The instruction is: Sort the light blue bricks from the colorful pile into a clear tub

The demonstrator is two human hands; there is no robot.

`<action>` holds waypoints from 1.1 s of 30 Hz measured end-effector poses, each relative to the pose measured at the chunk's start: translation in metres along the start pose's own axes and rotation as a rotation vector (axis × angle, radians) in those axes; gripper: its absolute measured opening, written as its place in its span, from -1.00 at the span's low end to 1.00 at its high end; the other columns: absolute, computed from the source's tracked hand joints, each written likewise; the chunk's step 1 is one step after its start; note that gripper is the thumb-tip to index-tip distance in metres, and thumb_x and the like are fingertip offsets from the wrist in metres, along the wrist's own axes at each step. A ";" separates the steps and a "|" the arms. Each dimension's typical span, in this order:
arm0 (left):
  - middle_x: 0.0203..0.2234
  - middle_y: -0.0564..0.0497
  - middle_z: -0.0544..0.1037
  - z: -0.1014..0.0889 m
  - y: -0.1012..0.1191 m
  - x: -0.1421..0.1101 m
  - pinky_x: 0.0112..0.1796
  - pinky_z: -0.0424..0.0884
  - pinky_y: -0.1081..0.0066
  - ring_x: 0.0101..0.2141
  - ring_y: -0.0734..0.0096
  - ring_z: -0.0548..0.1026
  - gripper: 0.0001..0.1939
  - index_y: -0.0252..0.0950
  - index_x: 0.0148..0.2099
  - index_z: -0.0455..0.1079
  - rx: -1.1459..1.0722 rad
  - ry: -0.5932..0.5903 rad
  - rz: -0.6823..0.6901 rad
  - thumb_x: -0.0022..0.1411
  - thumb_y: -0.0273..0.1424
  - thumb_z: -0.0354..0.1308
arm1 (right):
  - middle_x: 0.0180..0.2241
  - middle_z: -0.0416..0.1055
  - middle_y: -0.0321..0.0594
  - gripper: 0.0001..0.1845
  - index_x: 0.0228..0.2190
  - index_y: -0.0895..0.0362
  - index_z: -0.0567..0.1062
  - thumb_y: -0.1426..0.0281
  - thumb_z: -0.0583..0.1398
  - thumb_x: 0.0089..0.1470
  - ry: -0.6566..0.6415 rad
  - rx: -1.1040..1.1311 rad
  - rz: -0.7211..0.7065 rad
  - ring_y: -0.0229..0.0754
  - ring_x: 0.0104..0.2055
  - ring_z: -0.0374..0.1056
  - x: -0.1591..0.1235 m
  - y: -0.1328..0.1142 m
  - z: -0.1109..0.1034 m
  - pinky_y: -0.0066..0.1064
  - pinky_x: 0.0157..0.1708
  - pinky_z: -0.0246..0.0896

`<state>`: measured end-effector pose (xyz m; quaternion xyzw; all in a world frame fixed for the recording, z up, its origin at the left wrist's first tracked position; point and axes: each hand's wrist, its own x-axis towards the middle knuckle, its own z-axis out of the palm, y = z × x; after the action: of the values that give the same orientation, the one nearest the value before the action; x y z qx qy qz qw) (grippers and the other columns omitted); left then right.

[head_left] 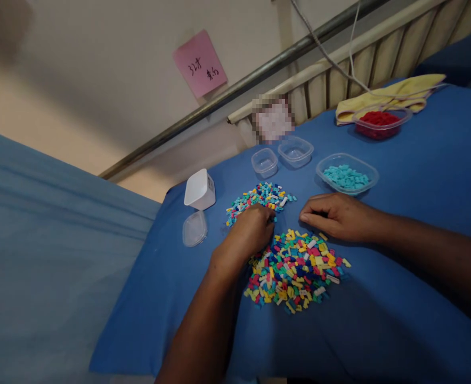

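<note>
My left hand [255,226] is bent over the near edge of a far pile of small coloured plastic building pieces [255,198]. Its fingers are curled and point away from me, and whatever is between the fingertips is hidden. To the right, my right hand [335,216] rests on its side on the blue cover, loosely closed, with the thumb against the fingers. I cannot see inside it. Closer to me lies a larger pile of mixed pieces [295,272], yellow, red, blue, green and white, just below both hands.
Beyond my right hand stands a clear tub of light-blue pieces [346,177], with a tub of red pieces [378,125] and a yellow cloth [391,96] behind. Two clear tubs [265,163] are farther back. A white box [200,190] and clear lid [194,229] sit left.
</note>
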<state>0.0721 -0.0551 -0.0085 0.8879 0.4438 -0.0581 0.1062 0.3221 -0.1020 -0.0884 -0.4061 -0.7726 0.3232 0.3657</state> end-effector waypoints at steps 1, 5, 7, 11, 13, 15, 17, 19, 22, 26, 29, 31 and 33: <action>-0.10 -0.16 0.66 0.001 0.000 0.000 -0.02 0.49 0.23 -0.03 0.06 0.61 -0.76 -0.30 -0.07 0.66 -0.015 0.000 0.012 0.37 -0.57 0.16 | -0.38 0.55 -0.29 -0.71 -0.32 0.06 0.61 0.25 0.18 0.43 0.000 0.003 -0.001 -0.17 -0.36 0.46 0.000 0.000 0.000 -0.30 -0.30 0.24; -0.06 -0.15 0.65 0.004 -0.001 -0.005 0.03 0.50 0.24 -0.01 0.10 0.61 -0.70 -0.28 0.01 0.66 -0.058 0.007 0.060 0.36 -0.58 0.17 | -0.35 0.58 -0.27 -0.72 -0.29 0.06 0.63 0.26 0.19 0.43 0.005 -0.013 -0.008 -0.16 -0.33 0.48 0.000 0.001 0.000 -0.30 -0.28 0.27; -0.07 -0.15 0.65 0.004 0.000 -0.005 0.02 0.51 0.25 -0.03 0.11 0.61 -0.73 -0.29 0.00 0.66 -0.065 0.012 0.084 0.36 -0.57 0.19 | -0.35 0.58 -0.26 -0.72 -0.29 0.07 0.63 0.27 0.19 0.43 0.003 -0.021 -0.009 -0.15 -0.32 0.49 0.000 0.002 0.001 -0.30 -0.28 0.27; -0.04 -0.15 0.66 0.004 0.001 -0.003 0.04 0.51 0.24 -0.03 0.13 0.62 -0.72 -0.32 0.06 0.64 -0.077 0.006 0.162 0.38 -0.56 0.22 | -0.36 0.59 -0.26 -0.73 -0.30 0.07 0.63 0.28 0.20 0.42 0.008 -0.021 -0.008 -0.14 -0.32 0.48 0.000 0.002 0.001 -0.29 -0.29 0.24; -0.04 -0.13 0.66 0.003 0.001 -0.001 0.02 0.51 0.25 -0.04 0.14 0.62 -0.70 -0.30 0.09 0.64 -0.058 -0.010 0.195 0.39 -0.56 0.21 | -0.36 0.58 -0.27 -0.73 -0.30 0.07 0.63 0.29 0.20 0.42 0.008 -0.029 -0.011 -0.15 -0.32 0.48 0.001 0.002 0.001 -0.30 -0.29 0.23; -0.07 -0.12 0.66 0.002 0.002 0.001 -0.03 0.51 0.27 -0.09 0.16 0.62 -0.72 -0.28 0.05 0.65 -0.037 -0.029 0.213 0.39 -0.56 0.19 | -0.36 0.57 -0.27 -0.73 -0.31 0.08 0.62 0.29 0.20 0.42 0.005 -0.041 -0.021 -0.15 -0.32 0.47 0.001 0.002 0.001 -0.30 -0.28 0.23; -0.09 -0.11 0.66 0.001 0.003 0.003 -0.05 0.51 0.29 -0.11 0.17 0.61 -0.72 -0.29 0.01 0.65 -0.021 -0.040 0.204 0.35 -0.57 0.19 | -0.36 0.57 -0.26 -0.72 -0.31 0.08 0.62 0.29 0.19 0.44 0.005 -0.050 -0.031 -0.15 -0.31 0.47 0.001 0.002 0.001 -0.30 -0.27 0.23; -0.09 -0.12 0.65 0.000 0.005 0.005 -0.05 0.51 0.29 -0.11 0.15 0.61 -0.69 -0.31 0.00 0.63 -0.007 -0.039 0.171 0.28 -0.58 0.19 | -0.35 0.56 -0.24 -0.72 -0.30 0.09 0.61 0.30 0.18 0.45 0.012 -0.079 -0.055 -0.13 -0.30 0.47 0.001 0.002 0.002 -0.28 -0.25 0.24; -0.10 -0.14 0.64 -0.001 0.006 0.007 -0.05 0.50 0.28 -0.09 0.11 0.60 -0.67 -0.34 -0.02 0.62 -0.008 -0.037 0.121 0.20 -0.60 0.18 | -0.32 0.57 -0.19 -0.72 -0.27 0.12 0.61 0.32 0.17 0.47 0.002 -0.153 -0.154 -0.09 -0.25 0.48 -0.001 -0.002 0.003 -0.24 -0.19 0.27; -0.14 -0.11 0.63 -0.006 0.002 0.007 -0.09 0.48 0.30 -0.13 0.16 0.59 -0.66 -0.32 -0.03 0.62 -0.072 0.001 0.102 0.18 -0.59 0.19 | -0.25 0.61 -0.15 -0.75 -0.20 0.12 0.63 0.32 0.18 0.48 -0.063 -0.156 -0.263 -0.07 -0.18 0.50 -0.005 -0.011 0.005 -0.21 -0.11 0.32; -0.19 -0.06 0.62 -0.013 0.000 0.014 -0.17 0.45 0.33 -0.20 0.23 0.57 -0.71 -0.29 -0.06 0.61 -0.129 0.075 0.098 0.19 -0.58 0.20 | -0.24 0.63 -0.13 -0.75 -0.18 0.12 0.64 0.32 0.18 0.49 -0.077 -0.149 -0.281 -0.06 -0.17 0.51 -0.005 -0.016 0.007 -0.20 -0.10 0.35; -0.21 -0.03 0.63 -0.018 0.004 0.025 -0.22 0.43 0.34 -0.23 0.28 0.56 -0.74 -0.29 -0.08 0.61 -0.182 0.124 0.090 0.21 -0.57 0.21 | -0.24 0.64 -0.13 -0.74 -0.18 0.11 0.65 0.30 0.18 0.49 -0.074 -0.160 -0.288 -0.06 -0.17 0.52 -0.004 -0.017 0.008 -0.19 -0.10 0.36; -0.21 -0.02 0.64 -0.024 0.012 0.041 -0.25 0.42 0.35 -0.26 0.30 0.56 -0.77 -0.29 -0.10 0.61 -0.249 0.146 0.114 0.22 -0.56 0.21 | -0.25 0.64 -0.13 -0.74 -0.18 0.11 0.65 0.29 0.19 0.49 -0.067 -0.170 -0.282 -0.06 -0.18 0.52 -0.002 -0.016 0.010 -0.19 -0.10 0.35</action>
<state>0.1064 -0.0239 0.0085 0.8936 0.4028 0.0681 0.1859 0.3084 -0.1132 -0.0811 -0.3122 -0.8582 0.2152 0.3459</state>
